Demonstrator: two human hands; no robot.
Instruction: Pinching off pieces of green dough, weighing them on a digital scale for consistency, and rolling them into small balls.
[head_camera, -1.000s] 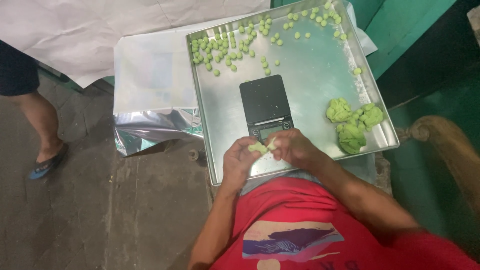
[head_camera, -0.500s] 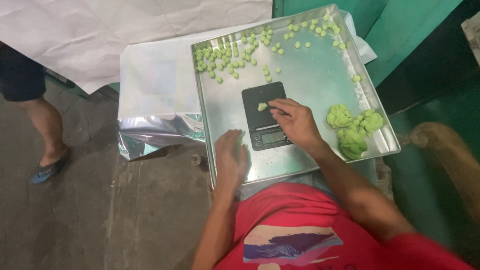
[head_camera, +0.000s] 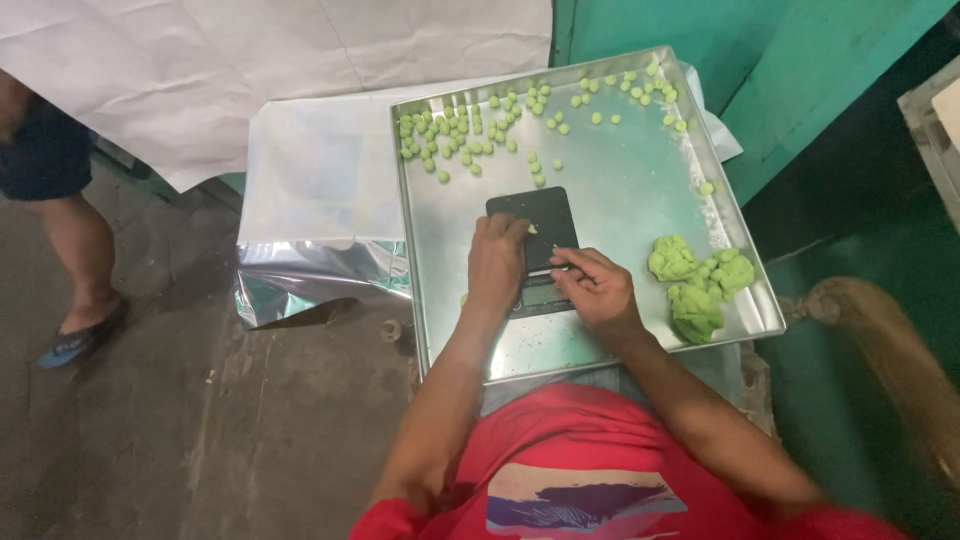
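A black kitchen scale (head_camera: 545, 212) lies in the middle of a metal tray (head_camera: 425, 310). My left hand (head_camera: 497, 265) reaches over the scale's left side, fingertips pinched on a small green dough piece (head_camera: 531, 229) on the platform. My right hand (head_camera: 597, 288) rests at the scale's lower right corner, fingers loosely curled, holding nothing. Several small green dough balls (head_camera: 455, 135) are scattered along the tray's far side. Larger lumps of green dough (head_camera: 698, 285) sit at the tray's right edge, just beyond my right hand.
The tray rests on my lap and partly on a silver foil sheet (head_camera: 310, 270). White paper (head_camera: 250, 70) hangs behind. Another person's leg in a blue sandal (head_camera: 75, 335) stands at the left. A teal wall (head_camera: 800, 60) and a wooden chair arm (head_camera: 880, 340) are on the right.
My left hand has moved from the tray's near edge up onto the scale and closed on the dough piece. My right hand has pulled back from the platform to the scale's lower right.
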